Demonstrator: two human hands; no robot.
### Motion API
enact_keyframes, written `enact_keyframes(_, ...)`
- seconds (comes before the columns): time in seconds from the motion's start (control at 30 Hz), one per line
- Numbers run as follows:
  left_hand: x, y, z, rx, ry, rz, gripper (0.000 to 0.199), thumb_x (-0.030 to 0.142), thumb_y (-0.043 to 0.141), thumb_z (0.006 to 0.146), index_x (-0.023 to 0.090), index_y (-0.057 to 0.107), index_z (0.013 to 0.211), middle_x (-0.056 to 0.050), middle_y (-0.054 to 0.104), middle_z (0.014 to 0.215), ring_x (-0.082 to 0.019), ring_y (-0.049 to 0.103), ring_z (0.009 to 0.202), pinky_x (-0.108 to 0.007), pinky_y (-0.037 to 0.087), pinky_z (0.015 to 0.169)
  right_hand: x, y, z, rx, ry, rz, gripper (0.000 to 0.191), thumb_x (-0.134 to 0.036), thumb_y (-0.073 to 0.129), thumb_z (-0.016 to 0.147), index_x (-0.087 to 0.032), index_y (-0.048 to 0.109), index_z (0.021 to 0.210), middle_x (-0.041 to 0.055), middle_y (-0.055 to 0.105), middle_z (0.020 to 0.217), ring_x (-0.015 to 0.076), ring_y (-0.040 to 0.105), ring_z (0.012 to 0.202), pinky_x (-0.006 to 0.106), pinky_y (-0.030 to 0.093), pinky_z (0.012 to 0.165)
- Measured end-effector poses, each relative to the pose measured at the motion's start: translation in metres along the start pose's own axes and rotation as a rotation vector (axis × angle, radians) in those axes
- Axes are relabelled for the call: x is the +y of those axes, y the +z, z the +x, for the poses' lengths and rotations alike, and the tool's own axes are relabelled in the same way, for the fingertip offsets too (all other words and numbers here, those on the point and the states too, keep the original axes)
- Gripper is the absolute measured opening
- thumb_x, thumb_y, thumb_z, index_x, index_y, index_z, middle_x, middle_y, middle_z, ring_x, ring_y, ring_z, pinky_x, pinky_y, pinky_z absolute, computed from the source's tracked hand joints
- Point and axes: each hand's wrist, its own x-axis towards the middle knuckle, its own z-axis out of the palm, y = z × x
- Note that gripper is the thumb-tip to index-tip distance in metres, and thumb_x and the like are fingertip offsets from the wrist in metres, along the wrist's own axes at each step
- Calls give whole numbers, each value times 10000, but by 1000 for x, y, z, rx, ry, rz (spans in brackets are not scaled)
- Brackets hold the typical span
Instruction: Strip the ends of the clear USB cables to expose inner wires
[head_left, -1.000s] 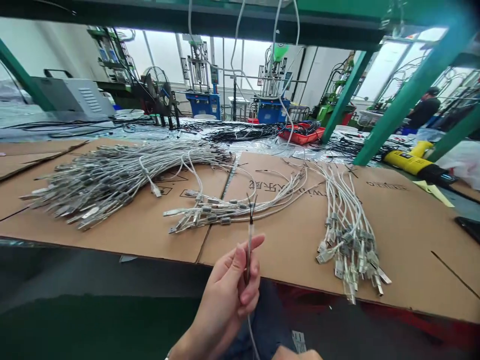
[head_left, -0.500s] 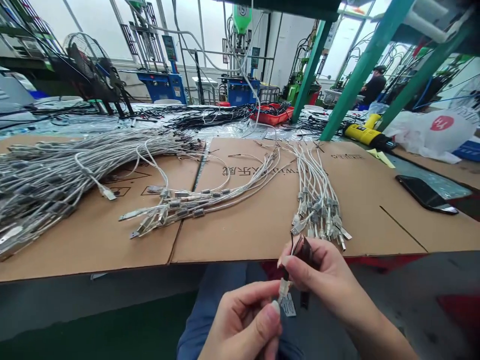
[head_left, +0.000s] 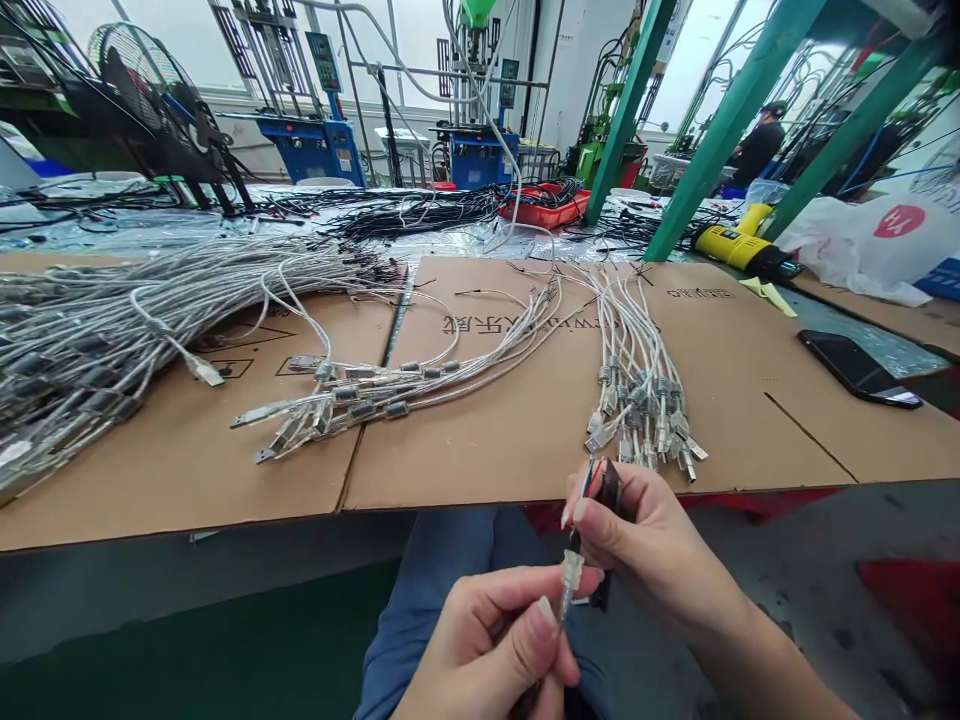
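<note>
My left hand [head_left: 510, 635] pinches a clear-sheathed cable [head_left: 570, 578] just below its translucent collar, in front of the table edge. Above it, my right hand [head_left: 637, 520] is closed around a dark flat piece [head_left: 609, 492] and the cable's black upper section, where thin coloured wires stick up. What the dark piece is, I cannot make out. Just beyond my hands, a bundle of white cables [head_left: 645, 385] with USB plugs and grey ferrite beads lies on the cardboard [head_left: 465, 460]. A smaller cable bunch [head_left: 397, 390] lies left of it.
A large cable pile [head_left: 112, 340] covers the left side. At the right lie a black phone [head_left: 855, 368], a yellow heat gun [head_left: 731, 248] and a plastic bag [head_left: 870, 240]. Behind are a red tray [head_left: 546, 208], green posts, a fan [head_left: 161, 110] and a person [head_left: 761, 145] farther off.
The view has tilted down slightly. My right fingers have shifted on the wires, and coloured strands now show above them. The dark piece sits more upright. My left hand still pinches the cable.
</note>
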Motion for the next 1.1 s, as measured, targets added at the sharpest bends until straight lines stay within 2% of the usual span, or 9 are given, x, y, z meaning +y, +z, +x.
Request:
enact_keyframes(0.13,0,2,0,21,-36,-24,347,411,708,677,206,727,956,22,571,533,18,411,291,-83,264,294,3,0,1,-7,29,16,351,-408,712,749,-156,504,620,-93,308,493,42,192,421,187,169,381)
enact_keyframes(0.23,-3,0,1,-4,-13,-21,326,398,711,683,208,717,947,32,575,526,28,397,278,-71,282,292,4,0,0,-10,29,9,350,-429,706,744,-157,516,633,-92,315,495,44,200,419,182,185,378)
enact_keyframes(0.47,-2,0,7,-26,62,-78,239,362,735,667,173,615,751,36,632,572,29,400,256,-48,265,257,-7,8,-6,-61,-9,-73,279,-390,739,727,-151,615,654,-35,519,544,75,444,496,180,364,488)
enact_keyframes(0.53,1,2,6,6,69,-67,239,341,736,671,158,587,706,38,628,534,35,376,247,-41,241,249,-11,7,-11,-87,-1,-88,298,-456,679,770,-158,665,759,-33,512,570,79,434,525,184,386,531)
enact_keyframes(0.63,4,4,4,71,80,-17,272,376,725,675,132,606,692,33,607,485,39,359,245,-38,220,245,-18,0,-24,-184,76,-188,470,-562,452,877,-203,662,1096,-23,498,626,92,379,525,216,408,557)
enact_keyframes(0.73,4,3,3,85,90,28,301,408,721,666,124,621,678,38,581,445,37,338,236,-45,210,231,-25,-7,-35,-231,70,-442,405,-462,404,940,-254,596,1230,10,575,695,118,489,590,227,445,580)
enact_keyframes(0.83,1,0,2,70,96,50,304,426,692,692,130,620,678,37,580,437,32,327,229,-53,209,222,-31,-3,-37,-308,-76,-675,289,-272,448,946,-236,668,1131,28,649,742,146,609,714,229,479,697)
enact_keyframes(0.93,1,-1,2,68,106,67,294,421,668,719,133,615,686,32,591,445,32,328,229,-54,205,224,-35,5,-35,-336,-177,-817,289,-118,453,893,-195,717,979,21,672,703,141,621,624,203,487,653)
enact_keyframes(1.1,5,3,2,112,114,92,291,393,702,691,136,576,639,35,596,447,38,330,244,-48,184,240,-37,10,-35,-325,-203,-993,245,-71,462,860,-138,681,773,48,687,711,146,654,655,180,481,625)
